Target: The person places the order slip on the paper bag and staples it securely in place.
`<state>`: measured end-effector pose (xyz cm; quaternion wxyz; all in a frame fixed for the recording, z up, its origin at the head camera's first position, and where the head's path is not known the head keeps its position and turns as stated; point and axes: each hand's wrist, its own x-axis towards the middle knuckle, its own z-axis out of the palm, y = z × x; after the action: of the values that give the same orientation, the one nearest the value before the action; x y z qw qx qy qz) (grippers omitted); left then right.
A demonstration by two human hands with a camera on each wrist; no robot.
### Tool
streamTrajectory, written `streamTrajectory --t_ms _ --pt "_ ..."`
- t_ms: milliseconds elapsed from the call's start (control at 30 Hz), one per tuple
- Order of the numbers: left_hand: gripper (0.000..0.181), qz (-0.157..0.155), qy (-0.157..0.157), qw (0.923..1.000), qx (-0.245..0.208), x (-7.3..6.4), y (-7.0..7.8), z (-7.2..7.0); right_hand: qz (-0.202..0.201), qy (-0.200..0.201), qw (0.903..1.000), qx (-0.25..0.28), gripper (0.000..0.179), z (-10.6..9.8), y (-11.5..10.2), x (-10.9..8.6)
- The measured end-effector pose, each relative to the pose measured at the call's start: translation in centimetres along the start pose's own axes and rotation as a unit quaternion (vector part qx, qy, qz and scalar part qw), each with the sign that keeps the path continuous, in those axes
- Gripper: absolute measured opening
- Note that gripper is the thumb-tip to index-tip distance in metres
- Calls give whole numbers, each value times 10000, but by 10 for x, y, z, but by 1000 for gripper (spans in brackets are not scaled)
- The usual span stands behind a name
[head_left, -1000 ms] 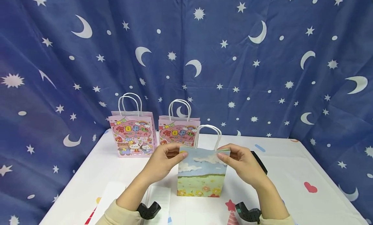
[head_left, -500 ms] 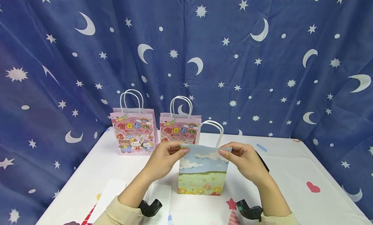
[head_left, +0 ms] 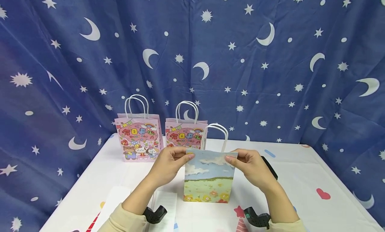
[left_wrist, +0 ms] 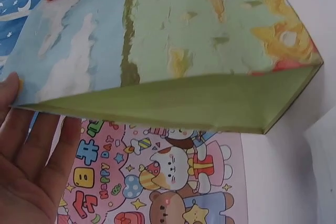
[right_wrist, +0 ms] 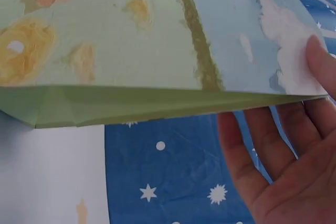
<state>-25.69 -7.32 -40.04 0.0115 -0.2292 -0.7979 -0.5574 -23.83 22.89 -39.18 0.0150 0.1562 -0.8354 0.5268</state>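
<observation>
I see the left hand [head_left: 168, 165] and right hand [head_left: 251, 165] each pinching an upper corner of a blue-and-green, meadow-printed paper bag [head_left: 209, 178], low in mid-frame. A pink, cartoon-printed paper bag [head_left: 139, 138] stands left of centre.

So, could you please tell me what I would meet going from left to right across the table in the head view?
Leftmost pink bag → left hand → meadow-print bag → right hand → red heart print.
</observation>
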Motion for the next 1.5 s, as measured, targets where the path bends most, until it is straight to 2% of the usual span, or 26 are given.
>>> streamTrajectory --t_ms 167,267,333,433,533,667,733,800,933,1033,1100,1233,1367,1467,1500 --pt "32 -148 -519 9979 353 0 -2 -12 75 -82 9999 -78 21 -2 3 0" --pt "39 -258 -759 9930 868 0 -2 -25 19 -28 9999 -129 20 -2 2 1" --pt "42 -322 -938 9855 1381 -1 -4 -35 2 -27 9999 -138 20 -2 2 2" --pt "42 -528 -1365 9673 2073 -5 -7 -44 45 -41 9999 -156 20 -2 2 2" --pt "42 -963 -1806 9401 2725 -10 -10 -44 104 -48 9998 -182 21 -2 2 1" --pt "40 -1549 -2046 9033 3439 -17 -12 -34 61 -77 9998 -184 20 -3 1 1" --pt "40 -1704 -2084 8900 3680 -20 -13 -29 -1 -94 9998 -164 19 -4 0 1" --pt "42 -1801 -2080 8797 3879 -21 -14 -24 -52 -107 9998 -140 19 -4 0 1" --pt "44 -1800 -2035 8620 4280 -23 -16 -16 -67 -135 9999 -62 20 -4 1 1" --pt "43 -1758 -2028 8544 4450 -24 -18 -12 -93 -146 9998 -11 21 -3 2 2" --pt "42 -1753 -2022 8538 4465 -24 -18 -12 -143 -136 9998 -7 21 -3 2 2" --pt "38 -1722 -2008 8655 4254 -22 -18 -15 -196 -84 9998 -39 24 -4 1 3" --pt "33 -1605 -2053 8914 3708 -20 -19 -21 -171 -83 9998 21 22 -4 2 3" --pt "29 -1331 -2117 9121 3249 -19 -20 -27 -88 -129 9999 13 20 -3 4 1" --pt "28 -1190 -2141 9165 3163 -19 -20 -29 -66 -141 9999 -2 20 -3 4 1"
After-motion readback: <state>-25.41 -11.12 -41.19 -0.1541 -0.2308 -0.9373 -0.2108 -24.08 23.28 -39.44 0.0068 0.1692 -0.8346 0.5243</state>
